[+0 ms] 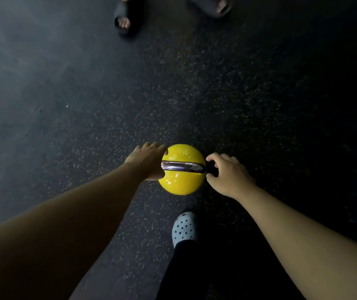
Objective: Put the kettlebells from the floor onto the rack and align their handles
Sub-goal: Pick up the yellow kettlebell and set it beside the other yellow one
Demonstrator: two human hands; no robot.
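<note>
A yellow kettlebell (pixel 182 182) with a shiny steel handle (pixel 183 166) stands on the dark speckled floor, seen from straight above. My left hand (pixel 148 162) is wrapped around the handle's left end, thumb on the yellow body. My right hand (pixel 227 173) hovers at the handle's right end, fingers curled and apart, thumb and forefinger close to the handle; whether they touch it I cannot tell. No rack is in view.
My own foot in a white perforated clog (pixel 184 228) stands just below the kettlebell. Another person's feet in dark slide sandals (pixel 124 18) (pixel 218 6) are at the top edge. Dark rubber flooring (pixel 65 94) spreads all around.
</note>
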